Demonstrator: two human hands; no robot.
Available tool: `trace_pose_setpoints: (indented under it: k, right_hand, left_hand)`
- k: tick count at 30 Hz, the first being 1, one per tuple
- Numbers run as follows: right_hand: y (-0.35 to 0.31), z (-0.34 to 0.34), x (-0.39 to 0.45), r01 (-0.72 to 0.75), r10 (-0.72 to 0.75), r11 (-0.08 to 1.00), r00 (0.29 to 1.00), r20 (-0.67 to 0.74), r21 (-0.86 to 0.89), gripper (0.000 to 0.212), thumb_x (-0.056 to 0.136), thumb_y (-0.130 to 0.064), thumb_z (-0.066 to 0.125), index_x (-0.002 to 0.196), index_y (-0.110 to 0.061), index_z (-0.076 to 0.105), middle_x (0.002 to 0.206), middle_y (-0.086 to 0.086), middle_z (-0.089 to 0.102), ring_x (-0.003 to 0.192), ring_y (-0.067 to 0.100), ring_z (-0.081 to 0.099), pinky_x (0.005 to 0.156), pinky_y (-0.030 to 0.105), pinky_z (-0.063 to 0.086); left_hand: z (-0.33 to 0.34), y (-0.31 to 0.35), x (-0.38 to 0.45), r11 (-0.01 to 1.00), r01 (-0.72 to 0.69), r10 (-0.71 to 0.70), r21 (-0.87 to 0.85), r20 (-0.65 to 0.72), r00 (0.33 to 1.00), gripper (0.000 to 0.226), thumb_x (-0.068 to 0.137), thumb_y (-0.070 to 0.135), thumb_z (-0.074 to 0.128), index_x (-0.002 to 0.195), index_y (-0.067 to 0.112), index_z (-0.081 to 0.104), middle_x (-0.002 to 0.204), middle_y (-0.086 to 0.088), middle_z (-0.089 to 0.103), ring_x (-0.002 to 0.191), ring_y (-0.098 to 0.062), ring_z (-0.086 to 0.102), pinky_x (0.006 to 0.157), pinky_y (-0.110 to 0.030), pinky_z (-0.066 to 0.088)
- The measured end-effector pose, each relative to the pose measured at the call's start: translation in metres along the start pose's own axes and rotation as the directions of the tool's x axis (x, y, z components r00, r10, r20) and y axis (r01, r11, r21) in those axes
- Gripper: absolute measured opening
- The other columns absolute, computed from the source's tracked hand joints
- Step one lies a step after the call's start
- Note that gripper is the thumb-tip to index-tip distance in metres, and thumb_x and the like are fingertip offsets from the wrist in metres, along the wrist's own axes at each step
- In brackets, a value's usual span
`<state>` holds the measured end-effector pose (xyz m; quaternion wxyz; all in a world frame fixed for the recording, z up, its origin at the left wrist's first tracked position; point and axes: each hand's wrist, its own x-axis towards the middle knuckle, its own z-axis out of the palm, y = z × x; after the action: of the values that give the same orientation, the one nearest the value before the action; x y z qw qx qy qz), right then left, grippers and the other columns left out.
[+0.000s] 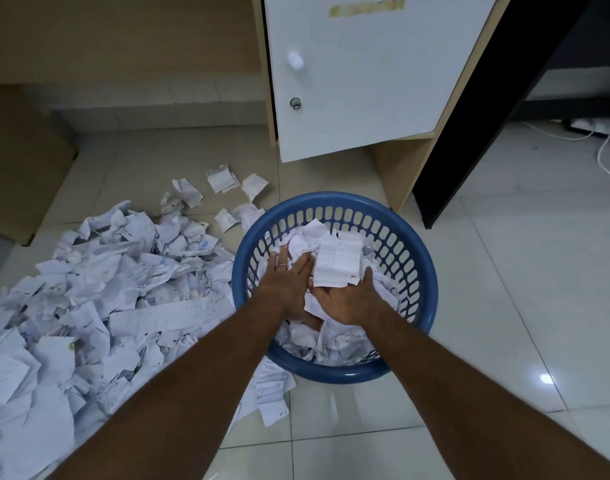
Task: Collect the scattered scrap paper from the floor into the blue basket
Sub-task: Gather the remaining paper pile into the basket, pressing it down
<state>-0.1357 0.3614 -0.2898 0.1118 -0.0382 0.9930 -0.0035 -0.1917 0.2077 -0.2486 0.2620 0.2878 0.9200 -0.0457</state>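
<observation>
A round blue basket (423, 282) with slotted walls stands on the tiled floor, partly filled with white scrap paper (331, 337). Both my hands are inside it. My left hand (286, 282), a ring on one finger, lies palm down with straight fingers on the paper. My right hand (348, 299) is palm up with a creased, printed sheet (336, 263) lying on its fingers and the thumb raised beside it. A large heap of torn and crumpled scrap paper (88, 292) covers the floor left of the basket.
A white cabinet door (365, 74) with a knob and lock hangs open behind the basket, set in a wooden desk. A cardboard box (19, 161) stands at left. Loose scraps (223, 178) lie beyond the heap. White cables (605, 143) trail at far right.
</observation>
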Motion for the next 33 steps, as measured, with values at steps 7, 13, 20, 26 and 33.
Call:
trace_pose_setpoints:
  k: [7, 13, 20, 26, 33]
  right_hand:
    - [-0.01, -0.055, -0.025, 0.005, -0.016, 0.995, 0.993, 0.113, 0.099, 0.084, 0.094, -0.066, -0.011, 0.156, -0.025, 0.028, 0.163, 0.015, 0.019, 0.148, 0.044, 0.018, 0.107, 0.079, 0.014]
    - [-0.037, -0.111, -0.055, -0.139, 0.155, 0.978, 0.983, -0.102, 0.153, 0.065, 0.104, -0.05, 0.023, 0.15, -0.004, 0.027, 0.151, 0.019, 0.041, 0.141, 0.034, 0.035, 0.12, 0.053, 0.018]
    - [-0.09, -0.139, -0.094, 0.054, -0.005, 0.985, 0.957, -0.288, 0.163, 0.057, 0.107, -0.037, 0.02, 0.153, -0.003, 0.026, 0.159, 0.018, 0.03, 0.149, 0.033, 0.024, 0.123, 0.045, 0.017]
    - [-0.189, -0.138, -0.129, 0.308, -0.212, 0.931, 0.894, -0.395, 0.196, 0.052, 0.107, -0.037, 0.029, 0.149, -0.007, 0.038, 0.153, 0.014, 0.041, 0.142, 0.031, 0.035, 0.12, 0.039, 0.02]
    - [-0.314, -0.051, -0.152, 0.473, -0.398, 0.824, 0.875, -0.277, 0.312, 0.057, 0.1, -0.045, 0.049, 0.142, -0.006, 0.045, 0.144, 0.015, 0.051, 0.135, 0.032, 0.043, 0.114, 0.038, 0.029]
  left_hand:
    - [-0.023, 0.004, -0.028, 0.991, -0.073, 0.058, -0.111, -0.136, 0.989, 0.139, 0.055, 0.081, 0.076, 0.16, 0.025, 0.004, 0.169, -0.001, 0.007, 0.153, -0.042, -0.001, 0.123, -0.059, -0.004]
    - [-0.05, 0.008, -0.079, 0.99, -0.084, 0.045, -0.117, -0.3, 0.953, 0.125, 0.065, 0.077, 0.075, 0.161, 0.029, 0.01, 0.169, -0.001, 0.006, 0.155, -0.029, 0.003, 0.123, -0.052, -0.001]
    - [-0.033, -0.006, -0.166, 0.963, -0.101, -0.056, -0.249, -0.553, 0.831, 0.104, 0.081, 0.053, 0.073, 0.16, 0.017, 0.017, 0.167, -0.006, 0.017, 0.154, -0.026, 0.017, 0.124, -0.046, 0.018]
    - [0.034, -0.061, -0.256, 0.926, 0.038, -0.274, -0.377, -0.598, 0.753, 0.087, 0.089, 0.049, 0.067, 0.159, 0.018, 0.024, 0.166, -0.004, 0.024, 0.152, -0.023, 0.022, 0.122, -0.044, 0.023]
    - [0.159, -0.137, -0.365, 0.794, 0.263, -0.546, -0.549, -0.451, 0.706, 0.09, 0.082, 0.059, 0.062, 0.155, 0.016, 0.032, 0.163, -0.01, 0.028, 0.15, -0.029, 0.026, 0.12, -0.043, 0.027]
